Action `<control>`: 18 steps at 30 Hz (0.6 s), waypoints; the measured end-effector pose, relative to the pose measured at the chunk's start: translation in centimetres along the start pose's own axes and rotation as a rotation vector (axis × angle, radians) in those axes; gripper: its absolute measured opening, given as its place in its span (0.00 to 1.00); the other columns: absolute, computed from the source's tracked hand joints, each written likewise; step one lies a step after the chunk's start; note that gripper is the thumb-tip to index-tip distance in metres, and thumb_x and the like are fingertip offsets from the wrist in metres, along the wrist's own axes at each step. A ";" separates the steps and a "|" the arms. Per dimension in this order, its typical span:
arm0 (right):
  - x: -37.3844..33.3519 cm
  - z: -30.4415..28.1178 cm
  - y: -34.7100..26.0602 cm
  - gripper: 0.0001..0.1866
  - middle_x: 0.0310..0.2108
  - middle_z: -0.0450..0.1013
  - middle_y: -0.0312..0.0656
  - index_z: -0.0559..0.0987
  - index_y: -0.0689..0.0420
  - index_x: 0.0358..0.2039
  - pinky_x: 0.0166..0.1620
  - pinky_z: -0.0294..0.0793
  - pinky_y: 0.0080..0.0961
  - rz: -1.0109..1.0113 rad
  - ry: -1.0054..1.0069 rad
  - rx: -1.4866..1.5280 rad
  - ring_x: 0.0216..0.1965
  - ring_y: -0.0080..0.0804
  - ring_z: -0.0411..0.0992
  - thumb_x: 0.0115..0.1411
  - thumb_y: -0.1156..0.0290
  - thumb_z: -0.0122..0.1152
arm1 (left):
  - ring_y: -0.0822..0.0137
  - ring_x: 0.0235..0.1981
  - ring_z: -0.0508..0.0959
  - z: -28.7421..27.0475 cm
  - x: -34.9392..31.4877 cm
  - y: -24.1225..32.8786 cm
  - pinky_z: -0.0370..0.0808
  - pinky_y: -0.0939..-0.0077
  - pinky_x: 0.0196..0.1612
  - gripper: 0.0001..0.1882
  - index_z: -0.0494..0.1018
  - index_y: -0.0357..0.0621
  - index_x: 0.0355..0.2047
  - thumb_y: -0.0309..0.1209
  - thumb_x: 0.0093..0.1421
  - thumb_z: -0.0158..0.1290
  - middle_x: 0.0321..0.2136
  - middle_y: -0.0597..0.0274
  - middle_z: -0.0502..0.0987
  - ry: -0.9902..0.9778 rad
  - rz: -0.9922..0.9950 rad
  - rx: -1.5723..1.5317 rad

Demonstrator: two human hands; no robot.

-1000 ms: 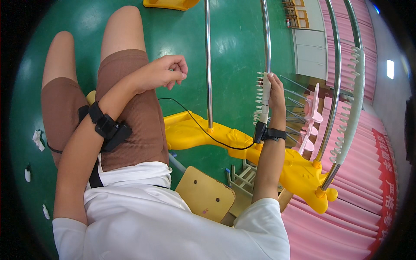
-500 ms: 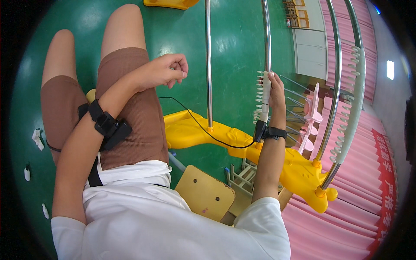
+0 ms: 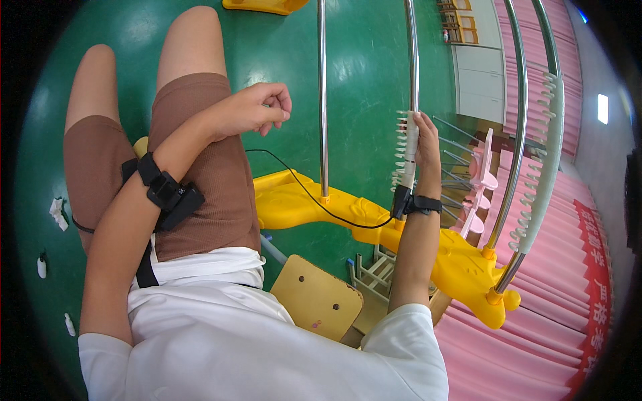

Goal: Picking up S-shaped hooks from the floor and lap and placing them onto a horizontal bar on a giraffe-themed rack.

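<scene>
My right hand [image 3: 426, 142] is wrapped round a white comb-like plastic strip [image 3: 407, 148] with a row of short pegs, which sits along a shiny metal pole [image 3: 412, 60]. My palm and most fingers are behind or beside the strip, with the fingertips near its upper end. In front of my thigh, my left hand [image 3: 262, 109] is held in the air with its fingers curled in and thumb tucked close. Whether anything small is in those fingers I cannot make out. A second pegged strip [image 3: 540, 167] is fixed on another pole at the right.
The poles rise from a yellow moulded plastic rack base [image 3: 294, 200]. A black cable [image 3: 314, 198] runs to a black device [image 3: 401, 202] at my right wrist. Close by are a worn yellow chair [image 3: 317, 297], pink chairs [image 3: 480, 167] and pink curtains [image 3: 508, 347]. White scraps [image 3: 59, 214] lie on the green floor.
</scene>
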State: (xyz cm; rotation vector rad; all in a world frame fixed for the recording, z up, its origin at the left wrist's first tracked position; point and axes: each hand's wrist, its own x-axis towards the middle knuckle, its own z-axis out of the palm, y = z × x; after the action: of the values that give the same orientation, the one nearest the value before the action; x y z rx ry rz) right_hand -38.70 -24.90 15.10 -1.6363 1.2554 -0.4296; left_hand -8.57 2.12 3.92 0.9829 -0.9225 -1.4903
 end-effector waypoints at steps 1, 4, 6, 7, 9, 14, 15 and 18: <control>0.1 0.0 0.1 0.20 0.31 0.74 0.39 0.72 0.64 0.46 0.35 0.73 0.21 -0.007 0.003 -0.008 0.31 0.27 0.74 0.63 0.60 0.56 | 0.75 0.19 0.69 0.0 0.0 0.0 0.66 0.81 0.24 0.07 0.68 0.37 0.33 0.29 0.58 0.50 0.24 0.62 0.71 0.000 0.000 -0.001; 0.4 -0.2 0.4 0.19 0.30 0.74 0.39 0.72 0.63 0.48 0.34 0.73 0.22 0.002 0.030 -0.025 0.30 0.28 0.74 0.63 0.61 0.55 | 0.75 0.19 0.69 0.0 0.1 -0.1 0.66 0.81 0.24 0.07 0.68 0.37 0.32 0.28 0.58 0.50 0.24 0.62 0.72 -0.005 0.004 -0.010; 0.5 -0.2 0.5 0.18 0.29 0.74 0.39 0.73 0.63 0.46 0.34 0.73 0.22 -0.011 0.053 -0.025 0.30 0.28 0.74 0.63 0.62 0.55 | 0.75 0.19 0.70 0.1 0.2 -0.1 0.66 0.81 0.24 0.07 0.68 0.37 0.32 0.28 0.58 0.50 0.24 0.61 0.72 -0.014 0.008 -0.036; 0.4 0.0 0.6 0.17 0.29 0.74 0.39 0.73 0.62 0.44 0.33 0.73 0.22 -0.023 0.076 -0.023 0.29 0.28 0.74 0.63 0.62 0.55 | 0.75 0.19 0.70 0.0 0.1 -0.2 0.66 0.81 0.24 0.07 0.68 0.37 0.32 0.28 0.58 0.50 0.24 0.61 0.72 -0.013 0.006 -0.037; 0.5 0.2 0.6 0.15 0.28 0.74 0.39 0.73 0.61 0.42 0.32 0.73 0.23 -0.016 0.083 0.009 0.28 0.28 0.74 0.63 0.62 0.54 | 0.75 0.19 0.70 -0.1 0.1 -0.3 0.66 0.81 0.24 0.07 0.68 0.37 0.33 0.29 0.58 0.51 0.24 0.61 0.72 -0.012 0.015 -0.003; 0.6 -0.3 0.7 0.12 0.26 0.73 0.39 0.72 0.60 0.37 0.30 0.72 0.22 -0.026 0.055 0.026 0.26 0.28 0.74 0.61 0.65 0.58 | 0.75 0.19 0.70 0.0 0.2 -0.4 0.66 0.81 0.24 0.07 0.68 0.37 0.33 0.29 0.58 0.51 0.24 0.61 0.72 -0.011 0.017 -0.019; 0.6 0.0 0.8 0.11 0.26 0.73 0.39 0.72 0.59 0.35 0.29 0.72 0.22 -0.035 0.116 -0.021 0.26 0.27 0.74 0.61 0.65 0.59 | 0.75 0.20 0.70 0.0 0.2 -0.4 0.67 0.81 0.24 0.07 0.68 0.37 0.33 0.29 0.58 0.51 0.24 0.61 0.72 -0.015 0.019 -0.028; 0.5 0.5 0.7 0.11 0.25 0.73 0.38 0.71 0.58 0.32 0.28 0.71 0.21 -0.052 0.166 -0.062 0.25 0.25 0.73 0.60 0.65 0.61 | 0.75 0.20 0.70 -0.1 0.1 -0.2 0.67 0.81 0.24 0.08 0.68 0.37 0.33 0.29 0.58 0.51 0.24 0.61 0.72 -0.007 0.019 -0.024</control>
State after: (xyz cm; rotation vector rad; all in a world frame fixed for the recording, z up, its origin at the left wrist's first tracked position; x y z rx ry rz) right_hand -38.55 -25.06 14.15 -1.7167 1.3624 -0.5732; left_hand -8.58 2.09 3.66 0.9497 -0.9145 -1.4860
